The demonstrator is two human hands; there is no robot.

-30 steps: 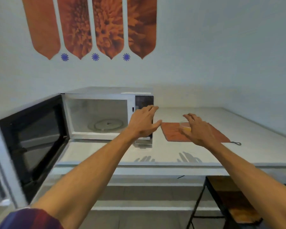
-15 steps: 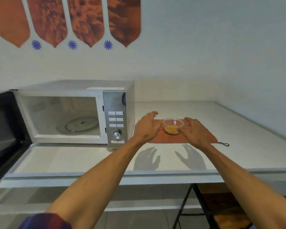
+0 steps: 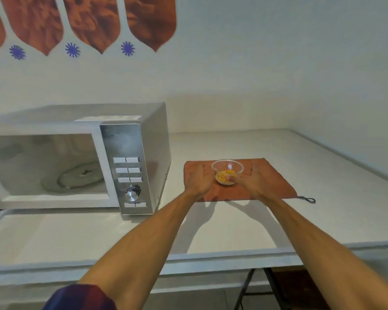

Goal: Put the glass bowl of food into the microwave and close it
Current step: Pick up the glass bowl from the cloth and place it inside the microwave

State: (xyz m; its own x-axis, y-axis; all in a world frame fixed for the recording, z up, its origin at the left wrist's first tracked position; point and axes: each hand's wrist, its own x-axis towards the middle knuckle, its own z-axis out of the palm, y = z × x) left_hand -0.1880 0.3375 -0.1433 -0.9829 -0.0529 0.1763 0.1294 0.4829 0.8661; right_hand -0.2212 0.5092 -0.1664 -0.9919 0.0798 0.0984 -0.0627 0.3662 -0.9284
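Two hands close on the bowl point(image 3: 227, 171) from either side: the left hand point(image 3: 198, 179) cups its left wall with curled fingers, the right hand point(image 3: 254, 183) its right wall, thumb laid across the near side. Both grasp the bowl, which stands on the orange cloth point(image 3: 276, 182); whether it is lifted off the cloth cannot be told. Yellow food point(image 3: 224, 175) lies in the bottom of the clear glass.

The cloth lies flat on the white counter point(image 3: 244, 224), right of the microwave point(image 3: 130, 121) and apart from it, with a small dark loop point(image 3: 308, 199) at its near right corner. The microwave's cavity stands open, a round turntable point(image 3: 81, 175) on its floor; the door itself is almost wholly out of frame to the left. Its silver panel point(image 3: 127, 166) carries rows of white buttons and a knob point(image 3: 132, 193).

On the far wall hang orange panels point(image 3: 92, 21) with blue rosettes point(image 3: 127, 48) beneath. A dark sleeve point(image 3: 78, 297) shows at the left arm.
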